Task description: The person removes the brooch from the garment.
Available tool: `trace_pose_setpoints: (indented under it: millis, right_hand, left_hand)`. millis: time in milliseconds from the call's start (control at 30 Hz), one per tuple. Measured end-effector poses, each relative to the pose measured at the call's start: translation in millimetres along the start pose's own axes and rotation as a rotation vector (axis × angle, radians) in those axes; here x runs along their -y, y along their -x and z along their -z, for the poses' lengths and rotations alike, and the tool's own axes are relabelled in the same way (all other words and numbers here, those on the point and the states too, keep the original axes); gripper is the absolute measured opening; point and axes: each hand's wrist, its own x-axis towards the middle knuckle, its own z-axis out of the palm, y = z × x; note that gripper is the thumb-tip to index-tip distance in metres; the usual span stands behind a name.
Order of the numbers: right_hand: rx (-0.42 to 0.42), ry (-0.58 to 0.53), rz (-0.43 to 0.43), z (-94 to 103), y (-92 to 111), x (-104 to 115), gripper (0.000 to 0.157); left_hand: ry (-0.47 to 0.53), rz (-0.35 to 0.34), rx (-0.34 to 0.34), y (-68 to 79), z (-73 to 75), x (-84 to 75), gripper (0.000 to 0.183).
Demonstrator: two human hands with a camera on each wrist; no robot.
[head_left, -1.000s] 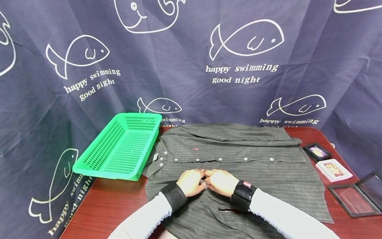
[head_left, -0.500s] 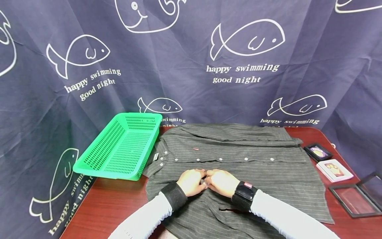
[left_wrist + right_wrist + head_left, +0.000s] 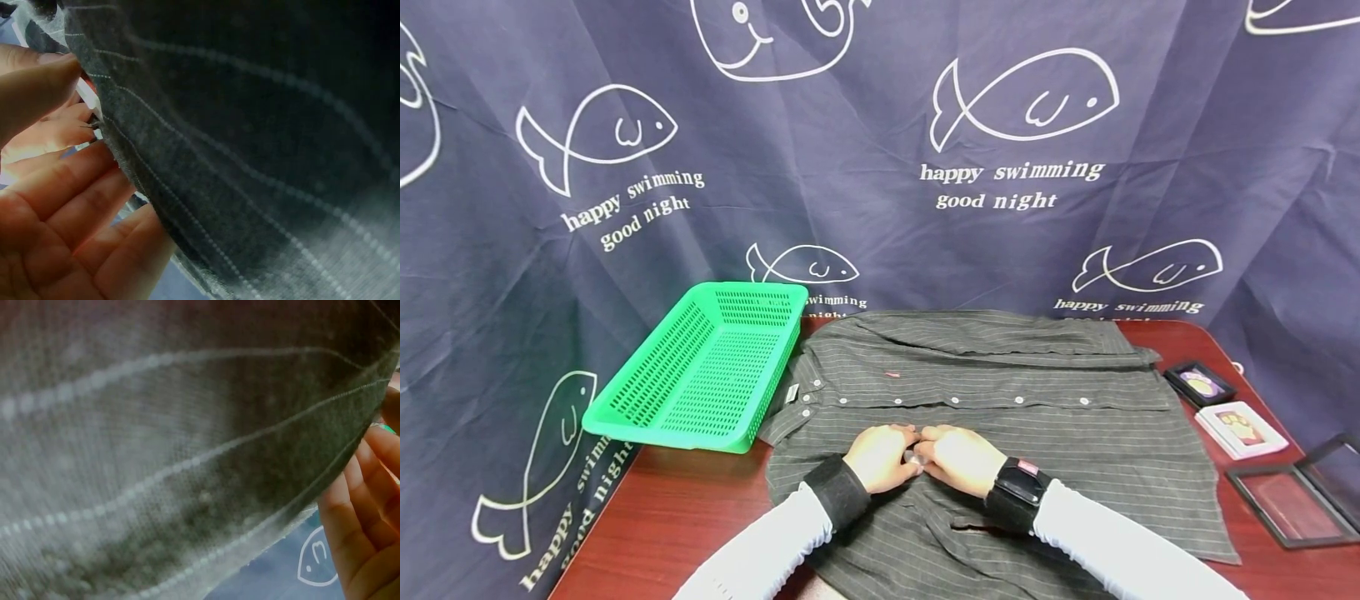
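Observation:
A dark grey shirt (image 3: pixel 1000 450) with white pinstripes lies spread out, its row of white buttons running across it. Over its middle the left hand (image 3: pixel 880 458) and right hand (image 3: pixel 961 460) meet, curled fingertips touching. Between them, fingers and thumbs pinch a small pale, shiny thing (image 3: pixel 913 457); I cannot tell its kind. In the left wrist view, the left hand's thumb and fingers (image 3: pixel 94 206) show past striped cloth (image 3: pixel 237 144) that fills most of the picture. The right wrist view has fingers (image 3: pixel 369 500) at its right edge, partly hidden by the shirt.
At the left stands a green plastic basket (image 3: pixel 741 446) beside the collar. Along the right side of the reddish table (image 3: pixel 685 492) lie a small black box (image 3: pixel 1198 382), a white picture box (image 3: pixel 1242 429) and an opened black clear-paned frame (image 3: pixel 1292 504). A fish-print curtain (image 3: pixel 880 125) hangs behind.
Both hands stay together over the shirt, almost still. The right wrist shifts very slightly to the right, and the pale thing shows a bit more between the fingers.

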Motion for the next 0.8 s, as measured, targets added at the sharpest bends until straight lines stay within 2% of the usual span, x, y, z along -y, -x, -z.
trace_pose_setpoints:
  millis: [300, 500, 800]
  right_hand:
    - [-0.041, 0.037, 0.014, 4.8, -1.0, -3.2, 0.022]
    - [-0.011, 0.077, 0.013, 1.9, 1.9, 0.7, 0.023]
    - [0.035, 0.254, 0.061, -1.2, 1.2, 4.1, 0.014]
  left_hand:
    - [-0.009, 0.000, -0.009, -0.3, 0.3, 0.1, 0.031]
    - [-0.006, 0.000, -0.017, -0.4, 0.3, 0.4, 0.031]
    - [-0.011, -0.005, -0.005, -0.4, -1.3, 2.2, 0.035]
